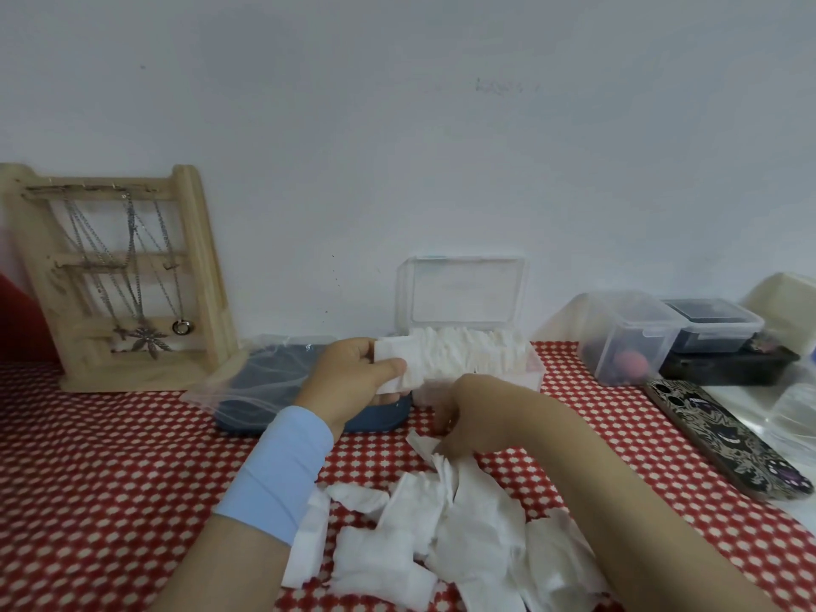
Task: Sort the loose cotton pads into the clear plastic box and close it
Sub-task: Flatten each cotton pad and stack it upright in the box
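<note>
1. Box point(527, 368) at back centre of table point(88, 470), against wall point(397, 125); lid point(463, 289) upright behind it, packed pads point(472, 351) inside.
2. Loose pads point(441, 536) piled front centre, before box.
3. Left hand point(349, 382) just left of box, gripping held pads point(399, 364).
4. Right hand point(459, 417) between box and loose pads.
5. Case point(379, 418) left of box, bag point(212, 390) on it.
6. Necklace stand point(119, 276) back left.
7. Tubs point(631, 342) back right; phone point(724, 439) before them.

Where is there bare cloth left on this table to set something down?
Widest free patch: red cloth in front of the wooden jewellery stand, left of the blue sleeve. A narrower strip lies between the right forearm and the phone. Crowded: the loose cotton pads in the near centre, and the containers at the right edge.
</note>
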### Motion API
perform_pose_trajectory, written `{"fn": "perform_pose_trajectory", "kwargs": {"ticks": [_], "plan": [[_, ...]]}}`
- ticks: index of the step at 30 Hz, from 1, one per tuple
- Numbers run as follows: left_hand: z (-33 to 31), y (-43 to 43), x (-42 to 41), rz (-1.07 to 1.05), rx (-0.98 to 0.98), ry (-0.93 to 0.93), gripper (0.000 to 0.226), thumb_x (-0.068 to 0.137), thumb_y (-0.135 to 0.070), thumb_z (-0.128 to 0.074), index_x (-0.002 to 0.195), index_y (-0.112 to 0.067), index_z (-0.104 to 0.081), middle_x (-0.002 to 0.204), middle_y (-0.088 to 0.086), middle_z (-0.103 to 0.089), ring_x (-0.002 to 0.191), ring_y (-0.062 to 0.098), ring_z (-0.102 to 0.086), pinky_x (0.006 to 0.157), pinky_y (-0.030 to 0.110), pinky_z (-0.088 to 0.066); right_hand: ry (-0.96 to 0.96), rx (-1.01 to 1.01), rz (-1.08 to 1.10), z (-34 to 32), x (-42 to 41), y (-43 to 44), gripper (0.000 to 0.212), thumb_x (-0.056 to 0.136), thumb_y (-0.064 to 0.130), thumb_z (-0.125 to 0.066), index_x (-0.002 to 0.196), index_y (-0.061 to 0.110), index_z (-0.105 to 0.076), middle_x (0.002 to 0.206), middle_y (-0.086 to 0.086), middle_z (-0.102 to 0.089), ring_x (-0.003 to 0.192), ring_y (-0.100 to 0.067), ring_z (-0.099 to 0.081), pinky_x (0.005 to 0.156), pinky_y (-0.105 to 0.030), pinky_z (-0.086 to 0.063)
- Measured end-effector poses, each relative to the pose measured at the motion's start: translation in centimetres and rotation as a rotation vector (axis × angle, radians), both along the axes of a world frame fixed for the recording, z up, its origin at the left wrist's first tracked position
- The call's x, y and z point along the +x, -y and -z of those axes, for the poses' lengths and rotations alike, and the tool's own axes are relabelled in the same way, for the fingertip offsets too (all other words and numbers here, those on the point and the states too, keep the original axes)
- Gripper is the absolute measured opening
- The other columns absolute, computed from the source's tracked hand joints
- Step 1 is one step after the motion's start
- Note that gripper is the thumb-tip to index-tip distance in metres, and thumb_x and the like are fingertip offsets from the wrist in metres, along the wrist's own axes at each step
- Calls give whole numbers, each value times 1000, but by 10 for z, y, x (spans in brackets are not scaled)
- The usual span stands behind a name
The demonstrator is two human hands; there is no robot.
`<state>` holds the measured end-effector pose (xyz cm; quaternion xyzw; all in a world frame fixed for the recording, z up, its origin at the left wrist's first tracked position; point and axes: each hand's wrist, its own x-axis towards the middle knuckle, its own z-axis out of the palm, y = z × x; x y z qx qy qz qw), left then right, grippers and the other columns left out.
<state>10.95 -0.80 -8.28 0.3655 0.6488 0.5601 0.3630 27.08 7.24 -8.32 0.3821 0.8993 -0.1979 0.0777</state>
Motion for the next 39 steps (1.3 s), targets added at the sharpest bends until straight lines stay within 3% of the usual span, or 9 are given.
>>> {"fn": "perform_pose_trajectory", "kwargs": {"ticks": [6,10,16,19,22,25,30,34,39], "plan": [[1,-1,-4,-30,0,-88,8,94,-8,-67,91,-15,-68,101,7,-74,90,22,-73,65,26,-62,-227,-95,50,-4,2,-5,16,89,32,-73,100,21,-80,96,4,-75,89,-15,-67,85,-26,-53],[1,-1,-9,-110,18,-214,10,93,-10,-66,86,-17,-68,101,5,-74,90,20,-71,75,35,-64,-504,-217,105,-26,17,-9,16,95,33,-68,94,24,-81,85,3,-78,63,-8,-65,66,-17,-52],[-9,3,3,65,9,224,24,94,-29,-69,106,-9,-72,108,10,-76,97,25,-74,71,31,-62,-669,-301,193,-33,21,-10,23,96,33,-67,86,18,-81,67,-12,-70,51,-13,-50,54,-22,-46],[-11,4,8,123,22,228,28,88,-22,-75,112,-8,-71,107,7,-77,95,19,-76,72,29,-61,-717,-284,200,-32,19,-10,21,96,32,-68,85,18,-81,62,-7,-68,48,-12,-49,52,-25,-46],[-9,3,9,95,47,232,26,86,-5,-75,112,-4,-70,105,7,-77,93,19,-76,69,26,-61,-733,-265,164,-32,16,-8,11,94,31,-69,100,25,-76,75,2,-73,52,-9,-57,54,-23,-48],[-7,3,7,90,60,251,18,87,-1,-73,105,-6,-71,102,6,-78,90,18,-76,68,26,-60,-680,-229,118,-32,16,-8,45,82,29,-81,121,40,-60,99,11,-71,69,-9,-71,57,-16,-51],[-6,2,8,87,63,214,19,84,0,-76,100,-9,-71,100,4,-78,90,18,-76,69,27,-61,-790,-176,141,-29,14,-9,10,92,21,-73,100,28,-75,82,8,-76,59,-10,-67,53,-20,-52],[-7,2,8,83,67,188,20,84,0,-76,100,-10,-71,102,5,-77,90,17,-75,68,26,-61,-832,-165,192,-28,14,-11,17,99,30,-61,95,28,-77,82,12,-76,56,-10,-65,54,-25,-52],[-8,4,8,96,50,263,20,85,-3,-75,104,-5,-71,104,9,-77,86,17,-77,64,23,-59,-743,-158,98,-28,17,-10,44,76,31,-87,113,41,-65,102,12,-69,76,-12,-72,58,-15,-51]]}}
